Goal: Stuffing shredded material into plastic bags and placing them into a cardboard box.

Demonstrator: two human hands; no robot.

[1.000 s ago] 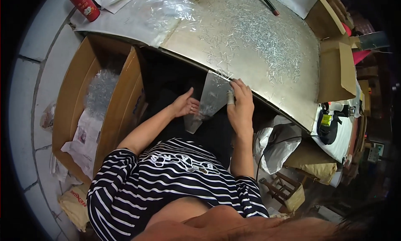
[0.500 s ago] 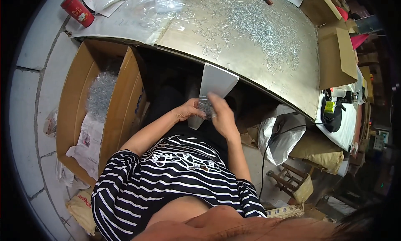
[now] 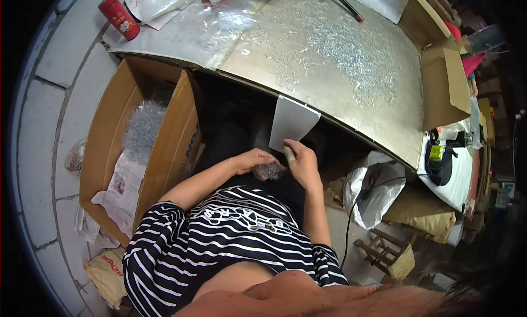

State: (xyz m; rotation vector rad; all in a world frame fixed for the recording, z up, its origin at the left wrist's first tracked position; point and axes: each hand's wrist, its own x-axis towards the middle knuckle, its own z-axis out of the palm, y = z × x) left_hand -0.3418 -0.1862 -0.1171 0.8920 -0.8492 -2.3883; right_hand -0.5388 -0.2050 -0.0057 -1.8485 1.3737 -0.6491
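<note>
My left hand is closed round a small see-through bag of shiny metal pins, close to my striped shirt. My right hand is just right of the bag, its fingers curled in. Those fingertips sit by the lower edge of a white sloping panel, which hangs from the front of the metal table. Whether they pinch anything, I cannot make out. On the table lies a broad scatter of loose metal pins.
To my left stands an open cardboard box with a clump of metal pins and paper in it. A red can and clear plastic lie on the table. On the right are a white sack and a wooden stool.
My right hand has moved off the bag, out to the right. My left hand has brought the bag lower, toward my body. The whole view has shifted slightly.
</note>
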